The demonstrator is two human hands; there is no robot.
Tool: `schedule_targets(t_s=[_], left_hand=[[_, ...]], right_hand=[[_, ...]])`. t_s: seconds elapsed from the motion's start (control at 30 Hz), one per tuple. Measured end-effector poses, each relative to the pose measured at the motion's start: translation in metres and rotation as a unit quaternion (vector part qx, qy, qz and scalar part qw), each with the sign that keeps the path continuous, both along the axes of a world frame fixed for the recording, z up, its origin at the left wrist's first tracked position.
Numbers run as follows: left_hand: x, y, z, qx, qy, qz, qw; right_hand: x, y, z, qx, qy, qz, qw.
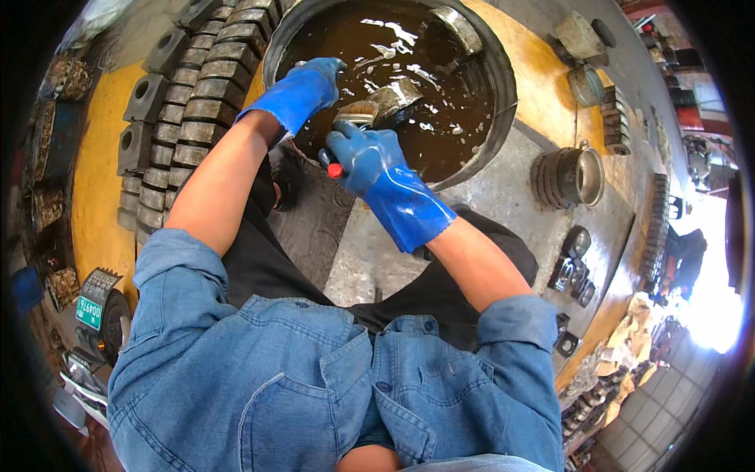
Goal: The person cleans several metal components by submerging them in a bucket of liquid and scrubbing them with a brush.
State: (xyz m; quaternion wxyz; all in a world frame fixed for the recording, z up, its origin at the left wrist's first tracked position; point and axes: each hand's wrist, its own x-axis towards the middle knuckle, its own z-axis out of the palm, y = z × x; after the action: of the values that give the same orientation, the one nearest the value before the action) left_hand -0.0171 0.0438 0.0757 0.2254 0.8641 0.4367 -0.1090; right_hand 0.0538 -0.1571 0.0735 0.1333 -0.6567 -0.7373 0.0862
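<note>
Denim shirt sleeves (259, 370), rolled to the elbows, fill the bottom of the view, with bare forearms reaching up toward a round black tub (503, 79) of dark brown liquid. Both hands wear blue rubber gloves. On the right hand (363, 156) the fingers are clenched around a brush with a red handle tip (336, 171); its metal ferrule and bristles (363, 116) rest against a curved metal part (395, 101) that sits half out of the liquid near the tub's near rim. The left hand (313, 81) lies at the tub's left edge, its fingers curled down into the liquid; whether they grip anything I cannot tell. A second ring-shaped metal part (456, 27) leans against the far wall of the tub.

Left of the tub, rows of grey metal blocks (200, 86) are stacked on the yellow floor (94, 189). Right of it, a ribbed metal cylinder (570, 177) lies on its side on a grey plate (487, 197), with small dark fittings (574, 271) just below it.
</note>
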Motion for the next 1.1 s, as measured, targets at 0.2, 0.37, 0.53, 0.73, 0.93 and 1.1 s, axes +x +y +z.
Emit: schedule_targets(t_s=[0.2, 0.37, 0.53, 0.73, 0.93, 1.1], left_hand=[[-0.009, 0.013, -0.012, -0.025, -0.021, 0.011, 0.999], [-0.007, 0.007, -0.007, 0.036, -0.02, -0.013, 0.999], [0.006, 0.002, 0.007, -0.018, 0.024, 0.004, 1.0], [0.008, 0.002, 0.006, -0.009, 0.028, 0.02, 0.999], [0.003, -0.003, 0.004, 0.037, 0.0, -0.013, 0.999], [0.008, 0.007, -0.013, 0.05, -0.011, -0.009, 0.999]], right_hand=[[0.0, -0.013, 0.023, 0.046, 0.155, -0.025, 0.987], [0.031, -0.008, 0.021, 0.095, 0.366, -0.133, 0.916], [0.092, 0.014, 0.011, 0.035, 0.51, -0.254, 0.821], [0.144, 0.012, 0.011, 0.088, 0.513, -0.315, 0.794], [0.126, 0.001, -0.019, 0.144, 0.44, -0.289, 0.838], [0.059, -0.019, 0.002, 0.247, 0.235, -0.052, 0.939]])
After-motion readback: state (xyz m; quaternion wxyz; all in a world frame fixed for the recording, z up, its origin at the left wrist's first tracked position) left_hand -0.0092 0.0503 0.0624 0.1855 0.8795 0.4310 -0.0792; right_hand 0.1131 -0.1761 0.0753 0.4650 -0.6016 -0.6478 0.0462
